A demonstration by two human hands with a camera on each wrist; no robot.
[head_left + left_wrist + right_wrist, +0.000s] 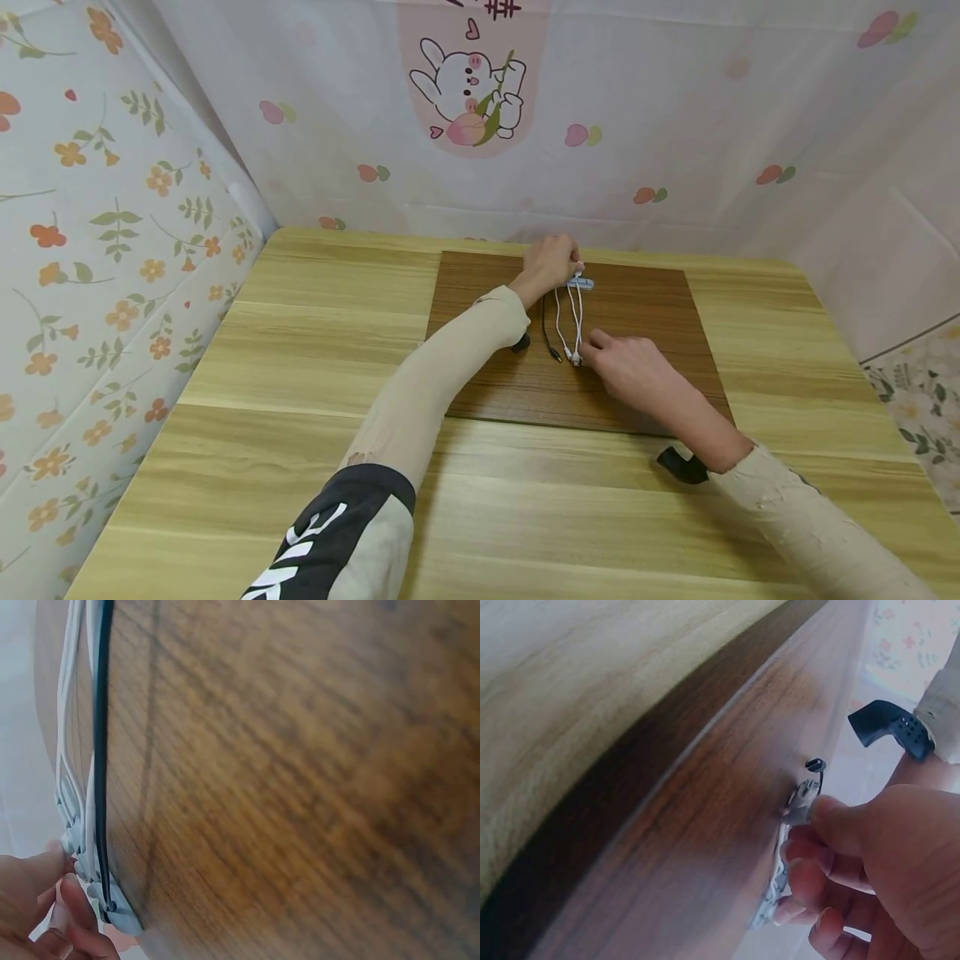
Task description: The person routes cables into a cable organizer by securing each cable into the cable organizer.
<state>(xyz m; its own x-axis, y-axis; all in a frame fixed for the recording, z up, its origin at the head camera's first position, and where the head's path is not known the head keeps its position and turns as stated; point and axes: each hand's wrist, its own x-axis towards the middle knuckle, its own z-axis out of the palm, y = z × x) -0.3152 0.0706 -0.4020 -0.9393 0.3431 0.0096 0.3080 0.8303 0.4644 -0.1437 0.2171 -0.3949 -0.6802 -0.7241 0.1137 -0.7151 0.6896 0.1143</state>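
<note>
A light-blue cable clip strip [582,284] sits near the far edge of a dark brown board [480,333]. White cables [557,315] and one black cable [544,321] run from it toward the near side. At the strip, my left hand [551,260] pinches a white cable between thumb and finger; in the left wrist view the black cable [100,750] lies in the strip's end slot. My right hand [630,371] pinches a white cable's plug [801,814] at the near ends, beside other plugs. The black cable's plug [815,764] lies just past it.
The board lies on a light wood table [315,358]. A patterned white curtain [322,100] hangs behind the table, and a floral one [112,275] stands to the left. Black wrist straps, one near the right sleeve [682,465], sit close to the board.
</note>
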